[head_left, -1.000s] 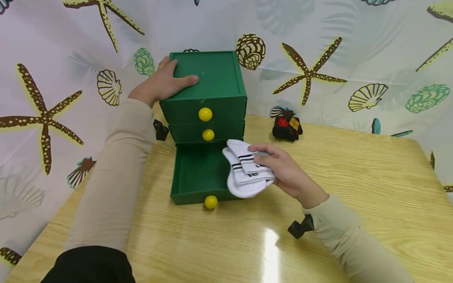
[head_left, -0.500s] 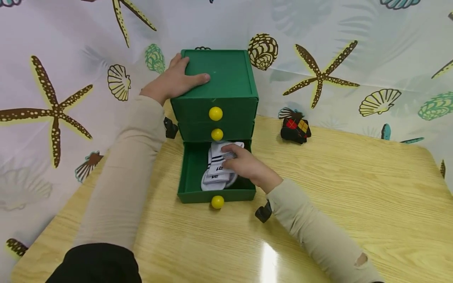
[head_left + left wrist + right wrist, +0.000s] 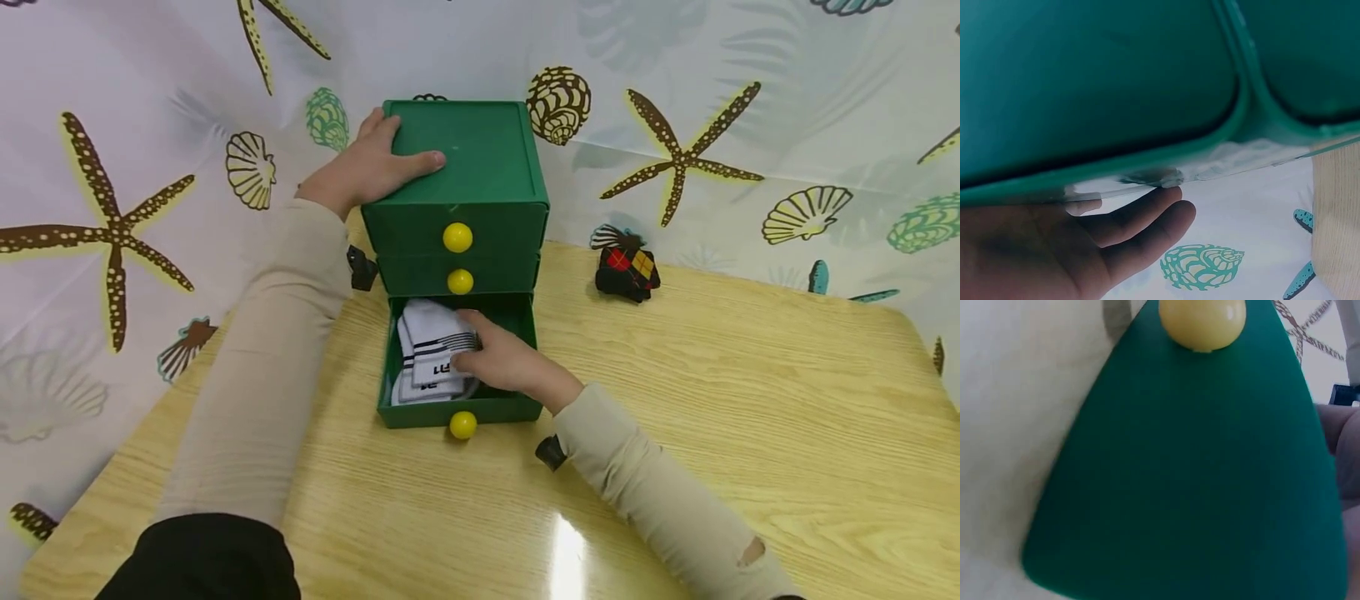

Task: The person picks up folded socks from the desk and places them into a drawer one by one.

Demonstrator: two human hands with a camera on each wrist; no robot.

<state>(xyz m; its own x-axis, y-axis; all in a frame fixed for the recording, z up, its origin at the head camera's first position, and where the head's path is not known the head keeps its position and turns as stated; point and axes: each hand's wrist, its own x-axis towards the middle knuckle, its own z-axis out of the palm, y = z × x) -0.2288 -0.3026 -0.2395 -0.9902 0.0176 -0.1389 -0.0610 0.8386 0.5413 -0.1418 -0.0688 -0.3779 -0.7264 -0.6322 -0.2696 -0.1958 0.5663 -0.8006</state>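
My left hand (image 3: 358, 171) lies flat w/ fingers straight on top of the green drawer cabinet (image 3: 465, 162), at its left edge. Below, the bottom drawer (image 3: 420, 412) stands pulled out, yellow knob (image 3: 462, 425) in front. In it: folded white socks (image 3: 429, 354), dark stripes + lettering, against the left side. My right hand (image 3: 506, 364) rests on the socks, fingertips curled onto them. Far right, argyle socks (image 3: 627, 272) on the wooden table (image 3: 750, 400).

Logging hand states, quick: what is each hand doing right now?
Left hand: open, resting flat on top of the green drawer box.
Right hand: holding the white socks inside the open bottom drawer.
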